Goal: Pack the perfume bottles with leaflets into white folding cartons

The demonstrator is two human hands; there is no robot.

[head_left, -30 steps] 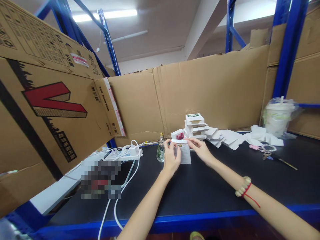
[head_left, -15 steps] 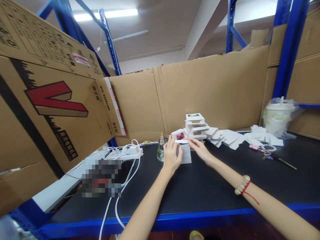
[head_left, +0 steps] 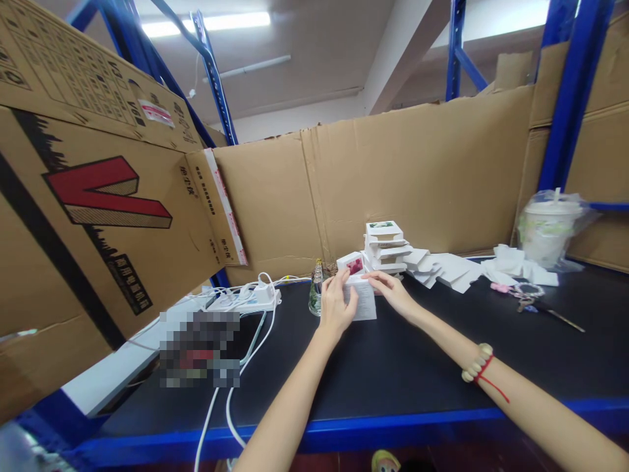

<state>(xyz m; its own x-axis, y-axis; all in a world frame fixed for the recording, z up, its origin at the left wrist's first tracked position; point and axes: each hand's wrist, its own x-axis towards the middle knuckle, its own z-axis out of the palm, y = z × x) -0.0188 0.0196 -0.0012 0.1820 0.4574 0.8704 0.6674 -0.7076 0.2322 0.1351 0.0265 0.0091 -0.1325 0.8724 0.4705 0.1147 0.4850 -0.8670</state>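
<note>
A small white printed sheet of paper (head_left: 365,304) is upright or tilted before me, its lines of text too small to read. My left hand (head_left: 337,301) grips its upper left edge, with the thumb on the near side and the fingers curled over the top. At the upper right corner, my right hand (head_left: 393,293) pinches the edge between its fingertips. Just left of my left hand stands a clear glass bottle (head_left: 314,301) with a gold-coloured top, partly hidden. Behind the sheet sits a white box with a pink-red picture (head_left: 352,263).
Stacked white boxes (head_left: 386,244) stand behind my right hand, with flattened white cartons (head_left: 455,272) fanned out to their right. Farther right are keys with a pink charm (head_left: 525,295) and a bagged drink cup (head_left: 549,229). A power strip (head_left: 250,300) with white cables lies left.
The narrow white top strip of the sheet, which stuck out toward me, now lies nearly in line with the printed face. Both hands stay at almost the same place.
</note>
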